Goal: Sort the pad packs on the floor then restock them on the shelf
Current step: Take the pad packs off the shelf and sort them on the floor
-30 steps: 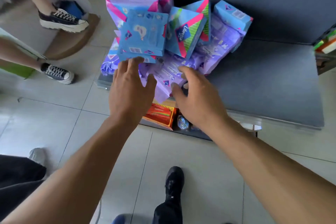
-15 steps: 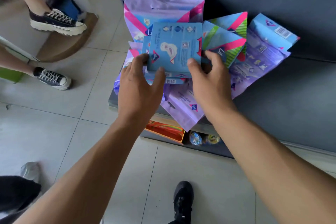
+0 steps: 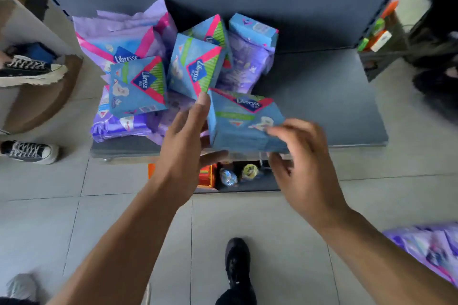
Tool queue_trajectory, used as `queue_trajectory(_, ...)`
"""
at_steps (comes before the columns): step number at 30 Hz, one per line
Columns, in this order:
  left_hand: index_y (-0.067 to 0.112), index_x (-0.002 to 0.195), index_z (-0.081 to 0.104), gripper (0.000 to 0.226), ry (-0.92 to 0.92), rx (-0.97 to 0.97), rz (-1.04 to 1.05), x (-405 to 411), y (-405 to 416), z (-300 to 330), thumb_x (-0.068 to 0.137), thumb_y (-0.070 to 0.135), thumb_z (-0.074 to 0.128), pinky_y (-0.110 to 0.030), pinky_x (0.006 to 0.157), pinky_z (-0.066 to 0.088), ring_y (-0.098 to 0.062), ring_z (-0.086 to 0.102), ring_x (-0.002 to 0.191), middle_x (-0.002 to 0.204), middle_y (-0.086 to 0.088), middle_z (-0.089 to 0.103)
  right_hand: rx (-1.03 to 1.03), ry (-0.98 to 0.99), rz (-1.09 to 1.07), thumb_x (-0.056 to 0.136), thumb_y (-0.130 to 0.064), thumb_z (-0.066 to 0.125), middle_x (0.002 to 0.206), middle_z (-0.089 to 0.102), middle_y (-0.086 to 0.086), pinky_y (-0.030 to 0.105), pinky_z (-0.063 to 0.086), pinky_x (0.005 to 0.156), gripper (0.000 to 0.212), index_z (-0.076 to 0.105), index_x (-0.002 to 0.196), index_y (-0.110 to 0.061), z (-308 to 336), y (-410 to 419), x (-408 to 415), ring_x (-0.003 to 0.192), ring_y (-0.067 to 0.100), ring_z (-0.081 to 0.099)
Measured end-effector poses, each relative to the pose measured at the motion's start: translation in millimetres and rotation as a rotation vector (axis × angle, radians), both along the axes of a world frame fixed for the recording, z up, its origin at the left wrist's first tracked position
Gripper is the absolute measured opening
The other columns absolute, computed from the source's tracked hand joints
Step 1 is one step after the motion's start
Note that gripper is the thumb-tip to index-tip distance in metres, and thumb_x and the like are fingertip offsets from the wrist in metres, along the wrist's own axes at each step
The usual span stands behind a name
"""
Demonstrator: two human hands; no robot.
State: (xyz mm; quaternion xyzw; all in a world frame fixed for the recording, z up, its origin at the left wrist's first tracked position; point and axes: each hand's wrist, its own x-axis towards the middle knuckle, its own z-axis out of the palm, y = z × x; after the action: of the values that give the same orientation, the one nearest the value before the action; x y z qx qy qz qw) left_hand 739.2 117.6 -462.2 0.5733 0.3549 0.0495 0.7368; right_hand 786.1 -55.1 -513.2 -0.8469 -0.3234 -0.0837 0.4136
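Now both hands holding blue pack [image 3: 244,122] over shelf [image 3: 322,96] edge: left hand [image 3: 184,131] supporting its side, right hand [image 3: 301,156] pinching corner, probably for placing beside pile [image 3: 128,39].

One head-worn camera looks steeply down, close over the shelf [image 3: 322,96] and floor [image 3: 124,218].
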Motion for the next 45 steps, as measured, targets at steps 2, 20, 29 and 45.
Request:
queue_trajectory(2, 0.017, 0.121, 0.059, 0.045, 0.015, 0.038, -0.103, 0, -36, -5, 0.083, 0.038, 0.068, -0.027, 0.056, 0.052, -0.012, 0.069, 0.082, 0.097, 0.003, 0.072, -0.076, -0.097, -0.013, 0.077, 0.006, 0.065, 0.116, 0.044, 0.003, 0.021, 0.028, 0.105, 0.055, 0.051, 0.122, -0.022, -1, -43, -9, 0.112, 0.027, 0.045)
queue_trajectory(20, 0.027, 0.133, 0.051, 0.050, 0.088, -0.089, -0.786, -24, -434, -44, 0.088, 0.007, 0.064, -0.031, 0.067, 0.057, -0.029, 0.070, 0.096, 0.117, -0.009, 0.068, 0.771, 1.106, -0.752, 0.092, -0.014, 0.063, 0.105, 0.067, 0.007, 0.041, 0.054, 0.077, 0.030, 0.054, 0.118, -0.029, -15, -454, -127, 0.085, 0.014, 0.069)
queue_trajectory(29, 0.034, 0.128, 0.051, 0.049, 0.306, 0.051, -1.281, -39, -561, -137, 0.086, 0.021, 0.072, -0.043, 0.086, 0.057, -0.020, 0.071, 0.098, 0.113, 0.001, 0.071, 0.802, 1.212, -1.120, 0.094, -0.016, 0.062, 0.105, 0.070, 0.006, 0.046, 0.054, 0.084, 0.023, 0.053, 0.110, -0.031, -86, -554, -213, 0.089, 0.013, 0.071)
queue_trajectory(45, 0.025, 0.137, 0.046, 0.052, 0.461, 0.154, -1.784, -117, -713, -287, 0.090, 0.020, 0.068, -0.027, 0.082, 0.055, -0.012, 0.065, 0.104, 0.116, -0.002, 0.066, 1.098, 1.315, -1.612, 0.089, -0.023, 0.067, 0.112, 0.069, 0.003, 0.029, 0.056, 0.072, 0.042, 0.049, 0.127, -0.021, -215, -632, -338, 0.095, 0.014, 0.070)
